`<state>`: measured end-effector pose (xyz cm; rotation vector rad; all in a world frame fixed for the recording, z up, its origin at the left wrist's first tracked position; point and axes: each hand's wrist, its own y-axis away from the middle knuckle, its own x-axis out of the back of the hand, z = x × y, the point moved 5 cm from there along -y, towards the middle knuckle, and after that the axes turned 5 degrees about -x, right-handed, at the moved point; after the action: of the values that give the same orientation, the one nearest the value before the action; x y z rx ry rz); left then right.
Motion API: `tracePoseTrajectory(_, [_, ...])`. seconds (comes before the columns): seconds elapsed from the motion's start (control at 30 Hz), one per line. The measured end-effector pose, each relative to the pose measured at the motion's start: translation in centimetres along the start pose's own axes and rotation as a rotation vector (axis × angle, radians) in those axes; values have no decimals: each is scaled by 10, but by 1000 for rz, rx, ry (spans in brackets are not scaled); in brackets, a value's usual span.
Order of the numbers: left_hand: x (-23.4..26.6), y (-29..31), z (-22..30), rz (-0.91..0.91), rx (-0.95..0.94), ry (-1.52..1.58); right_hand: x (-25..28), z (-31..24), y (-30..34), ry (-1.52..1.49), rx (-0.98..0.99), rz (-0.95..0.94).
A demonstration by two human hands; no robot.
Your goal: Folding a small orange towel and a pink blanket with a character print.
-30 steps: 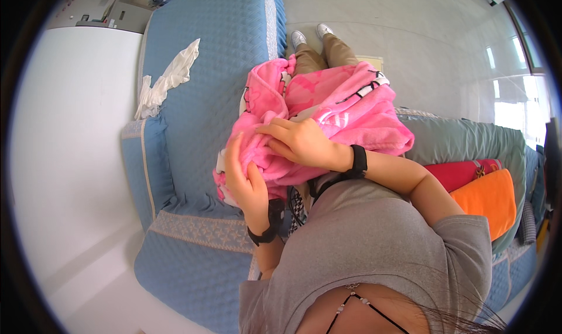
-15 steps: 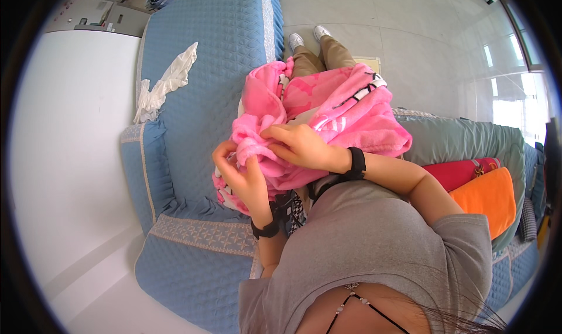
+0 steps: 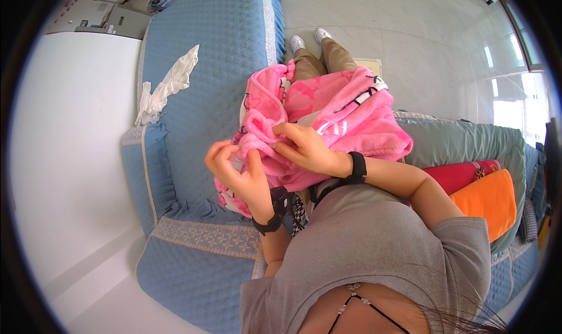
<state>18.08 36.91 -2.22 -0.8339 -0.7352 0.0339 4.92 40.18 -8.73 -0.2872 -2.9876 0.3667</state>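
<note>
A pink plush blanket [image 3: 363,120] with white and black printed patches lies bunched across my lap. Both hands work at a gathered, rolled fold near its left part. My left hand [image 3: 237,173] pinches the fold's left side between thumb and fingers. From the right, my right hand [image 3: 307,150] grips the same fold, its fingertips partly sunk in the plush. The two hands are a short way apart, with the fold between them. Whether anything small sits inside the fold is hidden.
Blue quilted sofa covers [image 3: 211,47] lie to the left, with a crumpled white cloth [image 3: 170,85] on top. At my right are a grey-green cushion [image 3: 462,144], a red folded cloth [image 3: 459,173] and an orange one [image 3: 489,202]. Grey tiled floor [image 3: 410,41] stretches ahead.
My left hand has shifted slightly left and its fingers are raised more. My right hand has moved a little right. The fold between them now shows a rounder loop.
</note>
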Motion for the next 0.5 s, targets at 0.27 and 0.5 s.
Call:
tracePoseTrajectory(0.27, [-9,15,-16,-39,438,445,-10,-4,2,28,193,-78])
tracePoseTrajectory(0.5, [-8,22,-28,2,610,482,-10,-9,3,206,269,-172])
